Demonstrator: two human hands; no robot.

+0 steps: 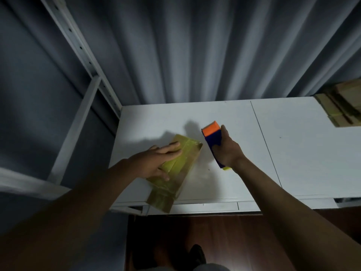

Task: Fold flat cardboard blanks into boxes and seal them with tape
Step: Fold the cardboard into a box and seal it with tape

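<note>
A folded cardboard box (175,173) stands on the white table (293,153) near its front left corner, with glossy tape over its top and down its near side. My left hand (156,163) lies flat on the box's top, fingers straight. To the right of the box, my right hand (226,151) grips a blue tape dispenser (213,141) with an orange end, held just above the table and apart from the box.
A stack of flat cardboard blanks (343,106) lies at the table's far right corner. A grey curtain (195,45) hangs behind the table. A white metal shelf frame (82,106) stands at the left. Dark wooden floor (214,241) shows below the table's front edge.
</note>
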